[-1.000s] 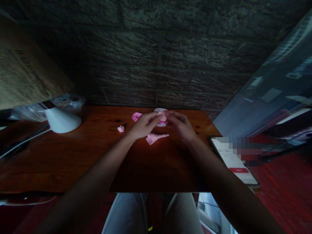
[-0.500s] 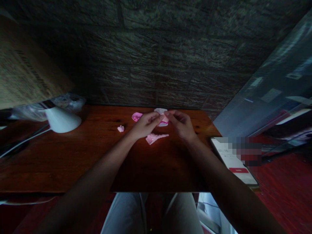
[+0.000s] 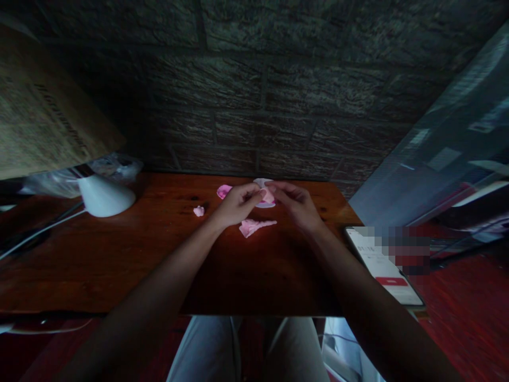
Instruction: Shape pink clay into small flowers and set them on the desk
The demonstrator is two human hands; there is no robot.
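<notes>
Left fingers (image 3: pixel 249 188) pinched on pale pink piece (image 3: pixel 268 197) | right fingers (image 3: pixel 283 186) pinched on its edge | pink strip (image 3: pixel 251 227) on table (image 3: pixel 131 254)

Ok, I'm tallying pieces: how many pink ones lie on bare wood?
3 visible: small lump farthest left, brighter piece beside the left hand, tapered piece frontmost. More may be hidden.

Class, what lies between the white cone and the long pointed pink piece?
In the head view, a small pink lump on the table, then the left wrist.
</notes>
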